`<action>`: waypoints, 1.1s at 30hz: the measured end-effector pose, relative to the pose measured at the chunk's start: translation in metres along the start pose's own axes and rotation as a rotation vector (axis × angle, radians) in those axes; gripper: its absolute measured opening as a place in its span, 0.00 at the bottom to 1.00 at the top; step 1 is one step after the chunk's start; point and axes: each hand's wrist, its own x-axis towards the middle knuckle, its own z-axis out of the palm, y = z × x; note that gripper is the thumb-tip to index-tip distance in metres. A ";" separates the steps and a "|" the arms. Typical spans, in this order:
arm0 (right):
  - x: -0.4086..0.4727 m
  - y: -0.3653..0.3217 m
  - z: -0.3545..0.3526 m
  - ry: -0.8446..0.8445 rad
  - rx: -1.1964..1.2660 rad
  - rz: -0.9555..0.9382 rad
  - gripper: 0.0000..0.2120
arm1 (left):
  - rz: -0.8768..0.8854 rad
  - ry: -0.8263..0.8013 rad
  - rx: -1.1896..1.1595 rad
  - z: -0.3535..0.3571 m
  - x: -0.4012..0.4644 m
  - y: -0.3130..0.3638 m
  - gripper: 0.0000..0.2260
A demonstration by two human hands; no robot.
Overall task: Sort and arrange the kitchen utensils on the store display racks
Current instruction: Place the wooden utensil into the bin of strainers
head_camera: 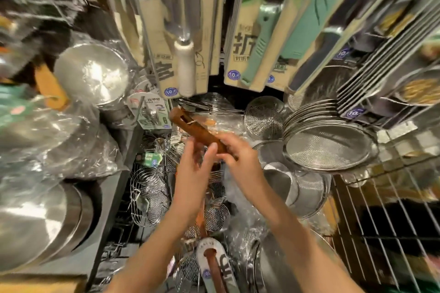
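Bright shop light glares off steel pans; edges bend and smear, perhaps motion blur.

Hanging packaged knives crowd overhead, stacked mesh strainers block the right, wire skimmers fill below.

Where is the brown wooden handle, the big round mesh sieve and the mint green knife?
Brown wooden handle [192, 126]: head view, its middle, above both hands.
Big round steel mesh sieve [326, 150]: head view, mesh centre.
Mint green packaged knife [258, 50]: head view, its handle.
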 end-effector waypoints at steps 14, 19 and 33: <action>-0.029 -0.140 -0.017 -0.032 0.032 0.006 0.23 | 0.156 0.067 -0.283 -0.042 -0.031 0.157 0.03; -0.031 -0.236 -0.033 -0.099 0.069 -0.090 0.16 | 0.301 0.065 -0.252 -0.077 -0.039 0.237 0.06; -0.028 -0.519 0.000 0.067 0.043 -0.476 0.14 | 0.546 -0.036 -0.232 -0.213 -0.054 0.401 0.08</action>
